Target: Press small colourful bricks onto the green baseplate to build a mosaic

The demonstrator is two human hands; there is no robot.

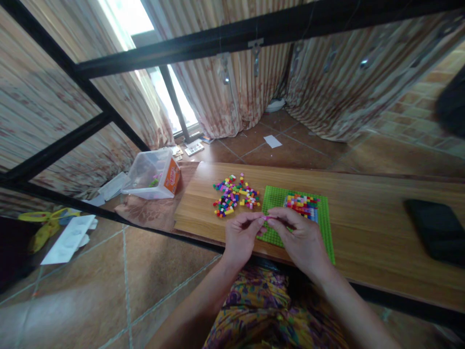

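My left hand (244, 236) and my right hand (300, 237) meet above the near left part of a green baseplate (271, 196). Thumb and fingers of both are pinched around a small pink toy brick (266, 218), mostly covered by the fingertips. Rows of small coloured bricks (303, 201) are built up on the baseplate, partly hidden behind my right hand. To the left of the plate lies a loose pile of small multicoloured bricks (232, 196) on the wooden table.
A clear plastic box (145, 167) with an orange label and a few bricks stands left of the wooden tabletop (366, 213). A dark phone (436, 230) lies at the right. Black metal bars (196, 51) cross in front of curtains. Papers (70, 240) lie on the tiled floor.
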